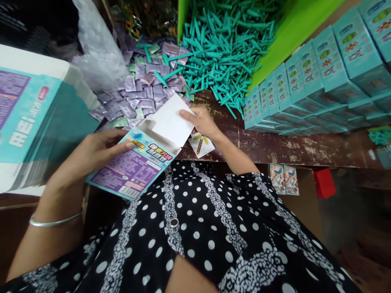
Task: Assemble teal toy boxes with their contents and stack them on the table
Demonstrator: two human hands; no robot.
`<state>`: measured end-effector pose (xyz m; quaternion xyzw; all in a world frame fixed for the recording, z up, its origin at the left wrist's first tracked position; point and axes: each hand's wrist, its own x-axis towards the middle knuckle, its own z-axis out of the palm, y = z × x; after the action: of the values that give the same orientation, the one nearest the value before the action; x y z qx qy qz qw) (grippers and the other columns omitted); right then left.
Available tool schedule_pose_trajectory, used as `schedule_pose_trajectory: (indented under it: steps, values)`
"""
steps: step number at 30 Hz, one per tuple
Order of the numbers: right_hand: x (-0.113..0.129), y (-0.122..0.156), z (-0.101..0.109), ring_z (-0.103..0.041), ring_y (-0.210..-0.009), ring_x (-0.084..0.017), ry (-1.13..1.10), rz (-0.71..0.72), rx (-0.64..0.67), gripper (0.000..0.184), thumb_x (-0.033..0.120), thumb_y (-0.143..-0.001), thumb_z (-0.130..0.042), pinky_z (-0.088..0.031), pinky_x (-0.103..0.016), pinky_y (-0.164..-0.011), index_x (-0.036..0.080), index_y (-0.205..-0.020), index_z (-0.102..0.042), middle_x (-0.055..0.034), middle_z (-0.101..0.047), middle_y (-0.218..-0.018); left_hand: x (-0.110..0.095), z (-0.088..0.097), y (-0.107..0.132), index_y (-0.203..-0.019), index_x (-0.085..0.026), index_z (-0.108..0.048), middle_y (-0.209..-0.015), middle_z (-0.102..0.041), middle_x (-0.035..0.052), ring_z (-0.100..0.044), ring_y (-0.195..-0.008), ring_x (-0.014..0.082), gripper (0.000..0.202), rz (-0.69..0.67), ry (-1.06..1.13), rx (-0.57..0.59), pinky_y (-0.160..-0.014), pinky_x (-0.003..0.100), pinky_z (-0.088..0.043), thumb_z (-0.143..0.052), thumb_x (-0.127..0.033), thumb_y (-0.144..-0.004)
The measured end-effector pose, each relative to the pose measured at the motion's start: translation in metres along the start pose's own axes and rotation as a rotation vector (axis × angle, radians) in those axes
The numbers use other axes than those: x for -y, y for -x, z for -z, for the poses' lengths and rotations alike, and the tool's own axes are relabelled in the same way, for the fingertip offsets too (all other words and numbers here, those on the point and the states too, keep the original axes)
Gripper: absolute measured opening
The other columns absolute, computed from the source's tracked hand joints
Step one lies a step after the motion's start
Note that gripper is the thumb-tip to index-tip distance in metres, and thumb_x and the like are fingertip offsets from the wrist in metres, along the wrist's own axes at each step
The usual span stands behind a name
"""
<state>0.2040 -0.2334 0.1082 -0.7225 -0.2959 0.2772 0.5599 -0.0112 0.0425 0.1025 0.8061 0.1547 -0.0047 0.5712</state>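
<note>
My left hand (94,152) grips a small teal and purple printed carton (131,169) by its left side, holding it over my lap. The carton's white top flap (171,120) stands open. My right hand (203,122) pinches the far edge of that flap with thumb and fingers. Just under my right hand a white card with a yellow pixel sword print (200,144) lies on the worn brown table edge (275,146).
A heap of purple and green foil sachets (143,87) lies ahead, a pile of teal plastic pieces (226,44) beside it. Rows of filled teal cartons (311,81) stand at right. A stack of flat cartons (27,114) sits left, a crumpled clear bag (97,53) behind.
</note>
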Motion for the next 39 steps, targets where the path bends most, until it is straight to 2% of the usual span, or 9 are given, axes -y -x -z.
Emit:
schedule_pose_trajectory:
  steps: [6,11,15,18,21,24,30,34,39]
  values:
    - [0.001,0.006,0.005,-0.059,-0.064,-0.015,0.209,0.047,-0.060,0.078,0.098,-0.102,-0.050,-0.046,-0.028,-0.056,0.025,-0.073,-0.054,0.0007,-0.056,-0.067,0.010,-0.005,-0.008,-0.100,-0.023,-0.091,-0.093,-0.087,0.0094,-0.070,-0.071,0.0205,0.046,-0.097,0.044,0.028,-0.056,0.027,-0.053,-0.091,-0.064,-0.081]
    - [0.022,0.013,-0.006,-0.068,-0.100,-0.022,0.584,0.249,-0.008,0.074,0.085,-0.115,-0.032,-0.060,-0.039,-0.095,0.023,-0.086,-0.061,-0.0050,-0.063,-0.094,0.000,-0.009,-0.014,-0.105,-0.020,-0.089,-0.098,-0.086,0.0085,-0.069,-0.077,0.0201,0.049,-0.088,-0.012,0.054,-0.062,0.027,-0.054,-0.085,-0.066,-0.085]
    - [0.030,0.008,0.003,-0.065,-0.098,-0.022,0.435,0.348,-0.155,0.075,0.082,-0.117,-0.024,-0.061,-0.041,-0.094,0.024,-0.088,-0.060,-0.0050,-0.060,-0.095,-0.002,-0.007,-0.012,-0.105,-0.021,-0.088,-0.100,-0.085,0.0092,-0.069,-0.079,0.0216,0.053,-0.073,-0.013,0.026,-0.065,0.030,-0.054,-0.085,-0.068,-0.082]
    - [0.029,0.007,0.035,-0.059,-0.085,-0.020,0.354,0.284,-0.268,0.068,0.077,-0.118,-0.031,-0.057,-0.036,-0.083,0.024,-0.085,-0.060,-0.0021,-0.056,-0.086,0.007,0.000,-0.005,-0.104,-0.021,-0.089,-0.096,-0.083,0.0081,-0.068,-0.076,0.0219,0.057,-0.044,0.009,-0.021,-0.064,0.031,-0.053,-0.087,-0.072,-0.079]
    - [0.024,0.015,0.074,-0.054,-0.077,-0.016,0.471,0.147,-0.055,0.055,0.065,-0.112,-0.059,-0.048,-0.031,-0.076,0.023,-0.077,-0.061,0.0012,-0.056,-0.076,0.019,0.007,0.004,-0.104,-0.020,-0.089,-0.095,-0.083,0.0057,-0.066,-0.076,0.0209,0.061,-0.025,0.076,-0.161,-0.068,0.031,-0.053,-0.093,-0.073,-0.076]
    - [0.017,0.024,0.093,-0.059,-0.077,-0.015,0.699,-0.058,0.105,0.034,0.044,-0.104,-0.073,-0.042,-0.030,-0.075,0.020,-0.079,-0.071,0.0010,-0.068,-0.077,0.025,0.004,0.006,-0.106,-0.018,-0.088,-0.094,-0.083,0.0042,-0.066,-0.075,0.0187,0.068,-0.074,0.289,-0.381,-0.075,0.032,-0.056,-0.103,-0.071,-0.067]
    - [-0.008,-0.007,0.069,-0.077,-0.101,-0.024,0.990,-0.263,-0.174,0.024,0.042,-0.104,-0.077,-0.048,-0.032,-0.085,0.019,-0.106,-0.083,-0.0083,-0.087,-0.107,0.003,-0.010,-0.003,-0.104,-0.019,-0.088,-0.096,-0.085,0.0022,-0.071,-0.081,0.0152,0.064,-0.172,0.503,-0.414,-0.082,0.028,-0.060,-0.112,-0.058,-0.058]
    - [-0.023,-0.040,0.049,-0.078,-0.105,-0.027,1.008,-0.300,-0.121,0.020,0.037,-0.096,-0.087,-0.051,-0.033,-0.088,0.020,-0.105,-0.082,-0.0083,-0.087,-0.112,-0.007,-0.004,0.002,-0.104,-0.022,-0.090,-0.092,-0.086,0.0020,-0.070,-0.074,0.0161,0.048,-0.052,0.252,-0.358,-0.070,0.027,-0.058,-0.101,-0.052,-0.068]
    - [-0.025,-0.050,0.048,-0.076,-0.099,-0.022,0.950,-0.182,-0.028,0.008,0.021,-0.094,-0.082,-0.050,-0.030,-0.087,0.018,-0.102,-0.080,-0.0046,-0.085,-0.106,0.008,0.005,0.004,-0.119,-0.025,-0.090,-0.100,-0.089,0.0048,-0.074,-0.075,0.0229,0.063,0.152,-0.006,-0.230,-0.061,0.030,-0.055,-0.091,-0.063,-0.069]
